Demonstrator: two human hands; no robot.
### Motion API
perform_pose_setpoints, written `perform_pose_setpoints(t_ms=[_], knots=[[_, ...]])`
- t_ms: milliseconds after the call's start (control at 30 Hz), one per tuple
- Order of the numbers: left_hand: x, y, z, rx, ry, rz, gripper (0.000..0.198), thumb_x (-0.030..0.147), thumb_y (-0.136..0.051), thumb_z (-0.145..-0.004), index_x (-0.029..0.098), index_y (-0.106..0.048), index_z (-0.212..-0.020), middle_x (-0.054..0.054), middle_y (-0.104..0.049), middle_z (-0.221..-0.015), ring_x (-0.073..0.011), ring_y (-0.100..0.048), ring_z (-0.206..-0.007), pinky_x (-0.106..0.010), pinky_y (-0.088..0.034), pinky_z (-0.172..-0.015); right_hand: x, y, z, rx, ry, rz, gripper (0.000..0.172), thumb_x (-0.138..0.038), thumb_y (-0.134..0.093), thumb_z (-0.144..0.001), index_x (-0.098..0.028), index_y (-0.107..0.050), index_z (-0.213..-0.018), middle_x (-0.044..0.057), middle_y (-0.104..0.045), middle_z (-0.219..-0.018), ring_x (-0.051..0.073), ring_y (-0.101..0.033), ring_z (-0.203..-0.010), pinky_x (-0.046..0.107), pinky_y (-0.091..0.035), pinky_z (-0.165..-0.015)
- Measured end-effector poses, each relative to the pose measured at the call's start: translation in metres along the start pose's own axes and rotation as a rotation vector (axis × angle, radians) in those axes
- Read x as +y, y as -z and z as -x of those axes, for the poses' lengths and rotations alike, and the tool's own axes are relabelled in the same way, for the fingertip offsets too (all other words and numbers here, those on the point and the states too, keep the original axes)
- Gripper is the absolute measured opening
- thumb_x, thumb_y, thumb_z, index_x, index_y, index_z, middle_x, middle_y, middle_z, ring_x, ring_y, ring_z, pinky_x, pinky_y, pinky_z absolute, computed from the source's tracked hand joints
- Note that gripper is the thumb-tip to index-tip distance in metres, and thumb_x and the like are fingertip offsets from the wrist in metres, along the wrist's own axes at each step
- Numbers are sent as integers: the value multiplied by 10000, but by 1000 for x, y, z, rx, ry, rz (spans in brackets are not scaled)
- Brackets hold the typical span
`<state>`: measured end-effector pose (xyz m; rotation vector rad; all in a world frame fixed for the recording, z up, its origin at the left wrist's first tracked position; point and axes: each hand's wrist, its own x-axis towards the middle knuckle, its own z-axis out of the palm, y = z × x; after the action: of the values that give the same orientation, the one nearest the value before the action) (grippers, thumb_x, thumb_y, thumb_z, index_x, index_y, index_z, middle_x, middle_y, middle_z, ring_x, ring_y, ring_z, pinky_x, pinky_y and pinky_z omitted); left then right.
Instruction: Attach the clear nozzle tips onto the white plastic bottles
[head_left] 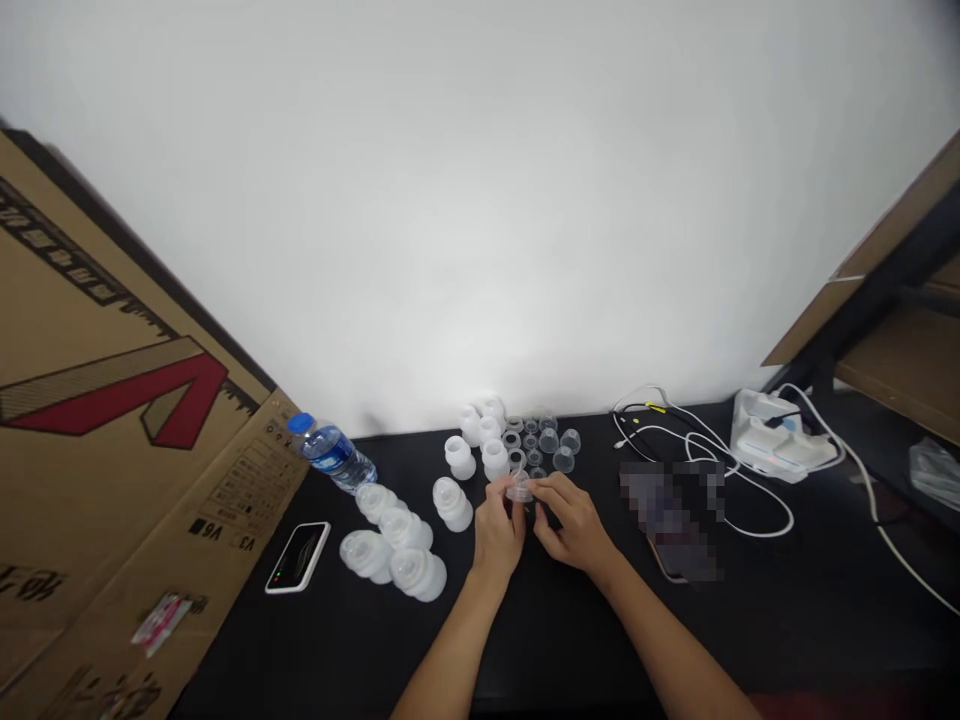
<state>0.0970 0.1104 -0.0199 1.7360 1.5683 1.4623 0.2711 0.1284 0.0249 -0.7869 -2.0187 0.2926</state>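
Note:
Between the fingertips of both hands is a small clear plastic piece (519,489), likely a bottle-top part, though its exact kind is too small to tell. My left hand (498,528) pinches it from the left. My right hand (571,522) has its fingers closed on its right side. Just beyond them are translucent rings (512,440), small dark-looking clear parts (532,441) and clear dome caps (564,459). Open white bottles (460,457) stand behind and left of my hands. Nearer, to the left, are several white bottles with clear tops (418,574), plus one apart (453,503).
A water bottle with a blue cap (334,453) and a white-edged device (298,558) are on the left, beside a large cardboard box (112,400). To the right are a blurred-out phone-like object (667,520), tangled white cables (750,530) and a white charging dock (776,435).

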Motion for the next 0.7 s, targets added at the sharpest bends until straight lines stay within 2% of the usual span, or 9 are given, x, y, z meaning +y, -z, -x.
perform_pose_setpoints(t_ms=[167, 333, 500, 700], knots=[[10, -4, -2, -25, -78, -58, 187, 368, -522, -1095, 229, -623, -1169, -112, -805, -986, -289, -811, -837, -383, -617, -752, 11, 2, 1, 38, 34, 39, 388, -99, -564, -955, -259, -722, -1272, 97, -798, -1087, 280, -734, -933, 445, -614, -852], [11, -9, -5, -37, -96, -90, 193, 298, -484, -1091, 221, -629, -1192, -123, -816, -985, -307, -819, -838, -382, -606, -741, 20, 3, 2, 125, 17, 160, 264, -126, -536, -1017, -251, -720, -1159, 77, -772, -964, 257, -705, -842, 382, -591, -766], [8, -6, -7, -28, -5, -48, 230, 392, -473, -1112, 226, -621, -1169, -99, -800, -909, -295, -806, -787, -358, -580, -718, 30, 2, 2, 135, -132, 255, 177, -203, -556, -1060, -231, -723, -1112, 80, -739, -969, 239, -734, -911, 331, -586, -811], [7, 0, -7, -119, 128, -60, 265, 441, -413, -1126, 233, -567, -1188, -82, -798, -919, -264, -774, -734, -340, -533, -716, 41, 0, 8, -1, -336, 298, 190, -315, -575, -1063, -205, -727, -1096, 43, -719, -872, 190, -687, -705, 277, -508, -668]])
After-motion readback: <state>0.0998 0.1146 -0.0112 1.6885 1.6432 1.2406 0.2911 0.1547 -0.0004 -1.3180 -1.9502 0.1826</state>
